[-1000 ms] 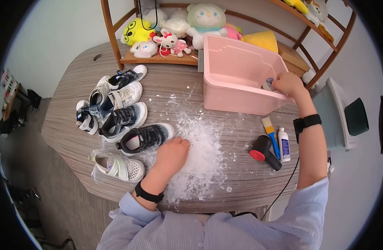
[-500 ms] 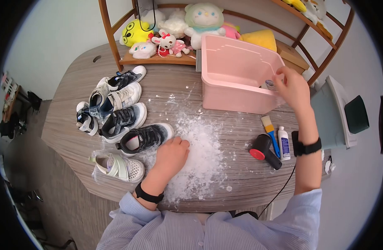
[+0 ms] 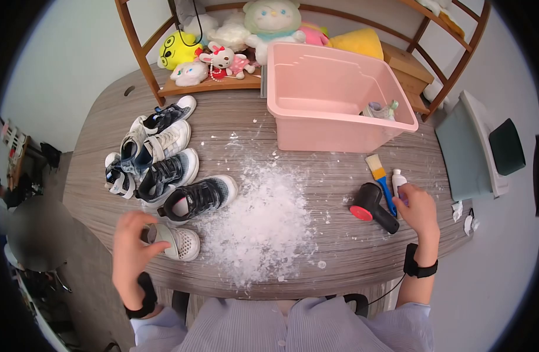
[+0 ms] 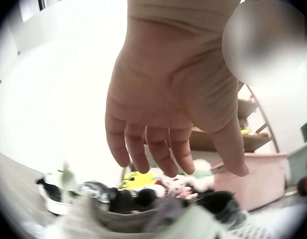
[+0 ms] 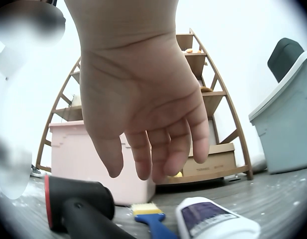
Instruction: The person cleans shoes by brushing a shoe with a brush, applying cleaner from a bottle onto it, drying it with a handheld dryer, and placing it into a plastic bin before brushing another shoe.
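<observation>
My left hand (image 3: 131,249) hovers at the heel side of a pale sandal-like shoe (image 3: 187,243) with a perforated toe, its thumb apart from the fingers. In the left wrist view, the loosely bent fingers hang above the shoe's opening and hold nothing. My right hand (image 3: 421,214) is over a white bottle (image 5: 213,219) with a purple label and partly hides it in the head view. Its palm is empty in the right wrist view. Beside that hand lie a blue-handled brush (image 3: 382,179) and a black hair-dryer-like device (image 3: 372,206) with a red end.
White powder (image 3: 263,220) covers the table's middle. Several shoes (image 3: 164,170) stand at the left. A pink bin (image 3: 334,132) at the back holds a pale shoe (image 3: 380,110). Plush toys (image 3: 222,61) sit on the wooden shelf (image 3: 216,87) behind. A grey-blue bin (image 3: 466,158) stands at right.
My right hand has left the pink bin and come down toward the white bottle. My left hand has moved left, from the powder's edge to the pale shoe. The head view has shifted slightly.
</observation>
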A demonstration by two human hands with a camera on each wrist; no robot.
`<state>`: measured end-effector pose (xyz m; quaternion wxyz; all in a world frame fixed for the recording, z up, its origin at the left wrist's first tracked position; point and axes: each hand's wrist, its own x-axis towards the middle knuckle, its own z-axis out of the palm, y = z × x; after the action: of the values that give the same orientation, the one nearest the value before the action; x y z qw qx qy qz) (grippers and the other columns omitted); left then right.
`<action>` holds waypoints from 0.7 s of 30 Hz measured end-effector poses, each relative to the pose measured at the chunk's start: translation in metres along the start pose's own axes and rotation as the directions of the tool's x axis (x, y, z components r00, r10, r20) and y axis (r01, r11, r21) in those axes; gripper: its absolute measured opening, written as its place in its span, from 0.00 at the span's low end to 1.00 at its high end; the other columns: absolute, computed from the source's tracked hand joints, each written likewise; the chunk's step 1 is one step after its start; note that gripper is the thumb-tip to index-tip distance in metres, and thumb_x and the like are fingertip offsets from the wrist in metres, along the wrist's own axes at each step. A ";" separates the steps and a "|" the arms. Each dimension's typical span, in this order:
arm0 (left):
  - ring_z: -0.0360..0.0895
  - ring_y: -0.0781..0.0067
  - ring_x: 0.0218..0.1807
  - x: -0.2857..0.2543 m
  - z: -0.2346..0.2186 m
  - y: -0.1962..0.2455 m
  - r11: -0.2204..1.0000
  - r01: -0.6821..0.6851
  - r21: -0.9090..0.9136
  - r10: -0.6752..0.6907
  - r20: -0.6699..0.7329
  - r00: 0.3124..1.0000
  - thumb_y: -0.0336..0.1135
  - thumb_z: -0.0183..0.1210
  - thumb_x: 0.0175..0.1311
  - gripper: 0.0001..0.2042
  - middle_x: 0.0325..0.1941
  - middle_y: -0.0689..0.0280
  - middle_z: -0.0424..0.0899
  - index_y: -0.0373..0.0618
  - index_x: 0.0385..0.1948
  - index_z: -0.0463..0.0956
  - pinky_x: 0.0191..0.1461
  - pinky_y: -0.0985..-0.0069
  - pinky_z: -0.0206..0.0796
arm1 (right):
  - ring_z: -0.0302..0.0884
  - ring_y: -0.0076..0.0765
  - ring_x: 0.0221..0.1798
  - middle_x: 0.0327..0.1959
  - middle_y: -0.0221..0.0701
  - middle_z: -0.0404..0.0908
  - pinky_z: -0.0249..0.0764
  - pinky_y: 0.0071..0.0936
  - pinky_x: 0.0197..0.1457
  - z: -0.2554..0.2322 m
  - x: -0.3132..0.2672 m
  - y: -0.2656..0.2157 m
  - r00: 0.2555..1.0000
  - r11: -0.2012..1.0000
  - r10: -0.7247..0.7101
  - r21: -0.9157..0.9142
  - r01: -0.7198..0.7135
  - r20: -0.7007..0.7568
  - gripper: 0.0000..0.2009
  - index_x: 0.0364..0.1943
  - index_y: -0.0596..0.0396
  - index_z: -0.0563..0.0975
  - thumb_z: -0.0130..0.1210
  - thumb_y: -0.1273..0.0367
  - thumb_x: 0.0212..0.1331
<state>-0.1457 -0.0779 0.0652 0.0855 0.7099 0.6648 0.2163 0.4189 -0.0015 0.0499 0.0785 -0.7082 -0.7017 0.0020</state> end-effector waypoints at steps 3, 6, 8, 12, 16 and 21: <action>0.75 0.49 0.54 -0.027 -0.001 -0.055 0.995 0.049 0.087 -0.048 -0.014 0.999 0.36 0.80 0.25 0.36 0.51 0.56 0.80 0.44 0.47 0.78 0.57 0.58 0.68 | 0.83 0.50 0.36 0.29 0.38 0.84 0.76 0.45 0.38 0.007 -0.008 0.016 0.996 0.999 0.047 -0.026 -0.046 0.069 0.11 0.38 0.52 0.82 0.66 0.64 0.53; 0.73 0.52 0.58 -0.043 0.008 -0.076 0.984 0.079 0.159 -0.087 0.044 0.995 0.35 0.82 0.22 0.43 0.54 0.56 0.78 0.44 0.53 0.74 0.57 0.59 0.70 | 0.84 0.52 0.37 0.31 0.39 0.85 0.77 0.46 0.39 0.016 -0.007 0.021 0.990 0.997 0.073 -0.037 -0.069 0.123 0.12 0.39 0.53 0.82 0.66 0.63 0.54; 0.78 0.54 0.53 -0.043 0.009 -0.074 0.888 0.440 -0.135 -0.404 0.230 0.886 0.32 0.82 0.23 0.45 0.56 0.55 0.76 0.45 0.57 0.72 0.53 0.61 0.74 | 0.84 0.52 0.38 0.32 0.40 0.85 0.77 0.46 0.39 0.024 -0.001 0.023 0.985 0.994 0.100 -0.047 -0.095 0.138 0.12 0.40 0.52 0.82 0.66 0.62 0.54; 0.81 0.56 0.44 -0.038 0.003 -0.056 0.871 0.492 -0.012 -0.458 0.343 0.820 0.30 0.80 0.27 0.41 0.51 0.55 0.79 0.47 0.55 0.74 0.46 0.64 0.76 | 0.85 0.52 0.39 0.33 0.40 0.86 0.79 0.46 0.42 0.038 0.009 0.024 0.972 0.985 0.114 -0.151 -0.083 0.204 0.14 0.40 0.51 0.83 0.66 0.59 0.54; 0.83 0.57 0.38 -0.035 0.012 -0.043 0.927 0.373 0.042 -0.351 0.447 0.822 0.30 0.78 0.30 0.34 0.41 0.57 0.83 0.47 0.49 0.75 0.42 0.65 0.76 | 0.85 0.51 0.39 0.33 0.40 0.86 0.80 0.46 0.44 0.045 0.012 0.019 0.964 0.967 0.129 -0.244 -0.070 0.234 0.15 0.40 0.50 0.83 0.67 0.58 0.54; 0.82 0.48 0.45 -0.021 0.027 0.004 0.990 0.131 -0.042 -0.097 0.459 0.883 0.30 0.74 0.41 0.27 0.45 0.56 0.83 0.48 0.48 0.76 0.48 0.60 0.75 | 0.85 0.51 0.38 0.33 0.42 0.86 0.80 0.47 0.44 0.040 0.011 0.021 0.980 0.963 0.117 -0.261 -0.072 0.161 0.12 0.38 0.51 0.83 0.66 0.62 0.52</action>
<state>-0.1312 -0.0941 0.0383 0.2771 0.6968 0.6586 0.0620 0.4355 0.0136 0.0097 -0.0747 -0.7424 -0.6655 -0.0220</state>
